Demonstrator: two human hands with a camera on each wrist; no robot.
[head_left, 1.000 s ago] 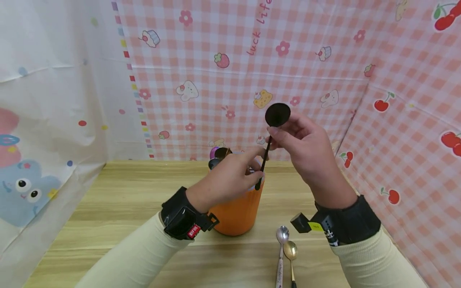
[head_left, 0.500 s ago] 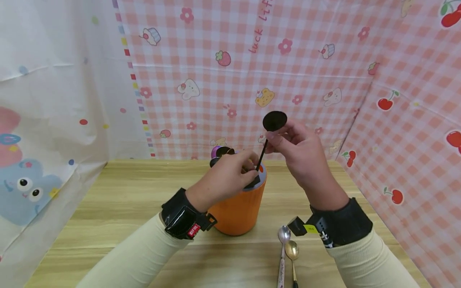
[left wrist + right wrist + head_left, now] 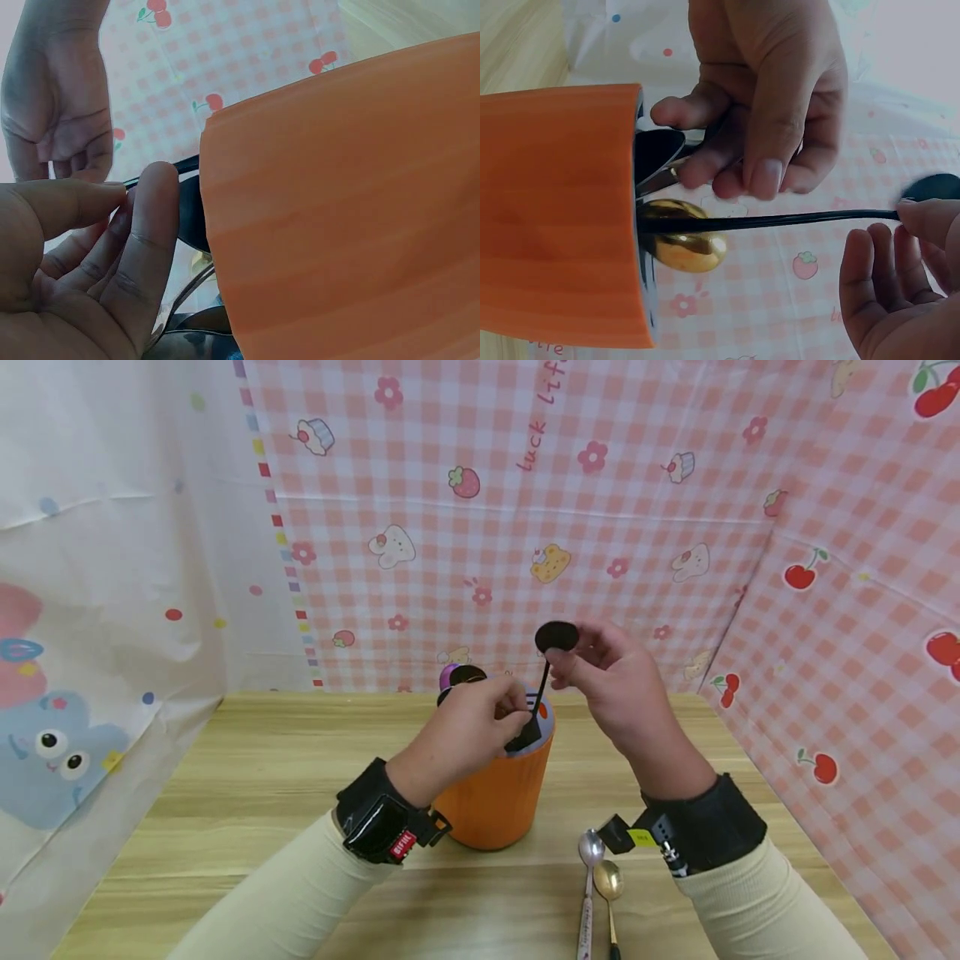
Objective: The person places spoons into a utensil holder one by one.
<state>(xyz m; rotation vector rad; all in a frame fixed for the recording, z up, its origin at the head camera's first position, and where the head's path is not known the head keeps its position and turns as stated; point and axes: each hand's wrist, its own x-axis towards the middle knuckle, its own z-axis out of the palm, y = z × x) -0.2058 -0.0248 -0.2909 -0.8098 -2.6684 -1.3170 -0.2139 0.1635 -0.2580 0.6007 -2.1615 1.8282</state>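
With thumb and fingers my right hand (image 3: 626,693) pinches a black spoon (image 3: 557,637) just below its bowl. The bowl is up, and the handle runs down into the top of the orange container (image 3: 491,802). My left hand (image 3: 468,722) hovers over the container, its fingers loosely bent close beside the handle. In the right wrist view a gap shows between the left fingertips and the black handle. A gold spoon (image 3: 697,253) and a dark spoon bowl (image 3: 658,148) stick out of the container. The handle's lower end is hidden inside it.
On the wooden table, right of the container, lie a silver spoon (image 3: 591,852) and a gold spoon with a dark handle end (image 3: 609,881). A purple spoon bowl (image 3: 447,677) shows at the container's far left. Patterned cloth walls (image 3: 480,527) enclose the table.
My right hand has come down and slightly left with the black spoon, whose handle now goes into the container. My left fingers have drawn back slightly from the handle.
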